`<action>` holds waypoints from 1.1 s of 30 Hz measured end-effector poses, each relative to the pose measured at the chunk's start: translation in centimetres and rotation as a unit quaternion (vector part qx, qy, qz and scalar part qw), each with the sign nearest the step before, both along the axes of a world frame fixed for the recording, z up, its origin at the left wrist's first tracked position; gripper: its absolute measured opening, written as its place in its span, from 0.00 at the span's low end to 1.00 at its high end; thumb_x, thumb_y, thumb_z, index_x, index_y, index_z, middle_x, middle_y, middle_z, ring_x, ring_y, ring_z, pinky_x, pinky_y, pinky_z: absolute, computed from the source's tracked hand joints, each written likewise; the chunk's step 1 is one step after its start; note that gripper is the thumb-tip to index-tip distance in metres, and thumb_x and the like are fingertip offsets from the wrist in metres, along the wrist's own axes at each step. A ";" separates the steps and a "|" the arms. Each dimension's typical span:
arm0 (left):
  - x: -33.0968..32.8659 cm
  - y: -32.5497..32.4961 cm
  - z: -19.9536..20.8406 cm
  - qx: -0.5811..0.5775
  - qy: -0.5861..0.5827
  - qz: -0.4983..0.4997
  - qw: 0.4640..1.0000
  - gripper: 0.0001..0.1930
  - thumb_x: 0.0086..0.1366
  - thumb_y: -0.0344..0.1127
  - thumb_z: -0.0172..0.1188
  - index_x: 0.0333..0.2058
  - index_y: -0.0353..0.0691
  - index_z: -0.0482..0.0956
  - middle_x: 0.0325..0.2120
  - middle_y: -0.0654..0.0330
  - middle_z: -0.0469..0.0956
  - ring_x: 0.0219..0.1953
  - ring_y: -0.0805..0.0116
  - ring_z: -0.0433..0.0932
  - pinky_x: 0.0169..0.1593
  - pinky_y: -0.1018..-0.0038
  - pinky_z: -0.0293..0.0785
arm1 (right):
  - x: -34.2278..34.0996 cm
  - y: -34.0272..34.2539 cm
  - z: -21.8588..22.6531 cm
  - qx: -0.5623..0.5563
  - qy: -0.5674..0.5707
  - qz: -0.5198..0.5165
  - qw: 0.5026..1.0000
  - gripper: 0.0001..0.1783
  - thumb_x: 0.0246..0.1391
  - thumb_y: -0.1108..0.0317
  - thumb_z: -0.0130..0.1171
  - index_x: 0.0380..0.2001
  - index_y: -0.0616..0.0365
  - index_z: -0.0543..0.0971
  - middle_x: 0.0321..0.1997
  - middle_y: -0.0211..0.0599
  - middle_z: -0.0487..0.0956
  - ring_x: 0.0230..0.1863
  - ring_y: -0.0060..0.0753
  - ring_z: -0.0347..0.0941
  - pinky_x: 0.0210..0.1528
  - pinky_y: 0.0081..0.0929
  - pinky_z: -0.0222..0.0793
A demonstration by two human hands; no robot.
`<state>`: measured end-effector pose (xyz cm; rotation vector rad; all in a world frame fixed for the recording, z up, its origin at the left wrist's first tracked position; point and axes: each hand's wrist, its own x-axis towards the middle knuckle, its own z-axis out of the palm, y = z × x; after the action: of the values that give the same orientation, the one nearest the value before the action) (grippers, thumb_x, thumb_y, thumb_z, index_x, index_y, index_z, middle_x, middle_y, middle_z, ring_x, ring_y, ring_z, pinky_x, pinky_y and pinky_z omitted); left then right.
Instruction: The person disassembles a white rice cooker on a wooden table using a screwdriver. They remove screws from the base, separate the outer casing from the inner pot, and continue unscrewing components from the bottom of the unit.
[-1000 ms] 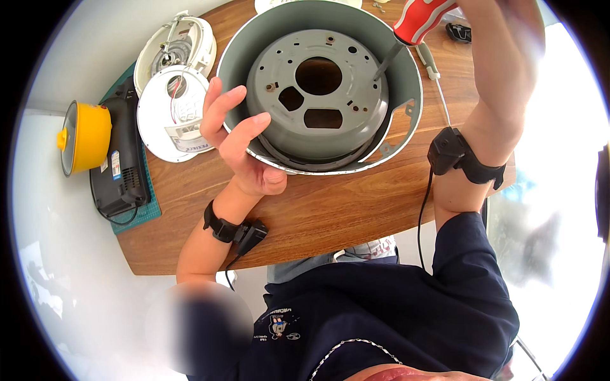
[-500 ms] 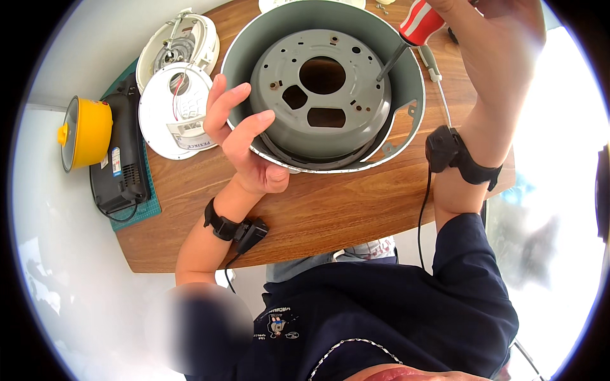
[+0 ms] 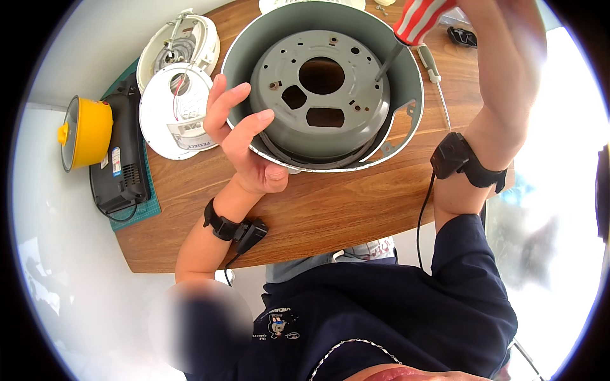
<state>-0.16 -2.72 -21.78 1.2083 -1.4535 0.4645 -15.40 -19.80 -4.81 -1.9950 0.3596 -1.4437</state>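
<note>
A round grey metal housing (image 3: 401, 70) stands on the wooden table, its inner plate (image 3: 365, 63) pierced by several holes and cutouts. My left hand (image 3: 244, 143) holds the near-left rim, with fingers reaching over it and the thumb outside. At the upper right, my right hand (image 3: 502, 25) is at the handle of a red-and-white screwdriver (image 3: 422, 19); the frame's top edge cuts off its fingertips. The tilted shaft reaches down inside the housing, its tip at the right edge of the plate.
Left of the housing lie a white round cover (image 3: 155, 120) and an open white part with a coiled element (image 3: 175, 51). Farther left, a yellow pot-shaped item (image 3: 92, 133) sits by a black device (image 3: 124, 184) on a green mat (image 3: 143, 213). A grey-handled screwdriver (image 3: 431, 66) lies right of the housing.
My right hand and wrist have shifted up and slightly right, and the screwdriver handle has turned and tilted a little. A black object behind shows more fully. The left hand stays put.
</note>
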 end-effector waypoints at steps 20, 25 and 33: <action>-0.1 0.6 4.6 0.038 0.057 -0.017 0.998 0.30 0.74 0.60 0.44 0.54 0.36 0.74 0.58 0.44 0.66 0.63 0.44 0.66 0.67 0.49 0.62 | -3.8 -1.8 1.8 -0.030 -0.094 -0.100 0.990 0.40 0.62 0.44 0.64 0.66 0.61 0.68 0.44 0.49 0.82 0.41 0.33 0.84 0.40 0.24 0.83; -1.4 0.4 11.2 0.066 0.014 -0.024 0.997 0.20 0.68 0.42 0.62 0.53 0.36 0.78 0.44 0.55 0.82 0.51 0.57 0.76 0.55 0.63 0.67 | -4.5 0.8 3.0 0.022 -0.100 0.039 0.994 0.44 0.59 0.43 0.68 0.65 0.65 0.65 0.46 0.52 0.81 0.39 0.38 0.85 0.38 0.26 0.85; -3.8 -0.5 13.6 0.258 0.056 -0.008 0.964 0.07 0.70 0.35 0.63 0.43 0.41 0.80 0.23 0.63 0.80 0.29 0.61 0.77 0.42 0.67 0.70 | -1.8 1.5 1.4 0.060 -0.139 0.130 0.980 0.47 0.54 0.47 0.74 0.63 0.67 0.62 0.47 0.52 0.81 0.42 0.42 0.85 0.46 0.34 0.86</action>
<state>-3.95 -3.24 -8.17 1.6002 -1.5320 -0.0062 -17.24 -18.26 -3.41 -1.6460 0.0584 -1.4689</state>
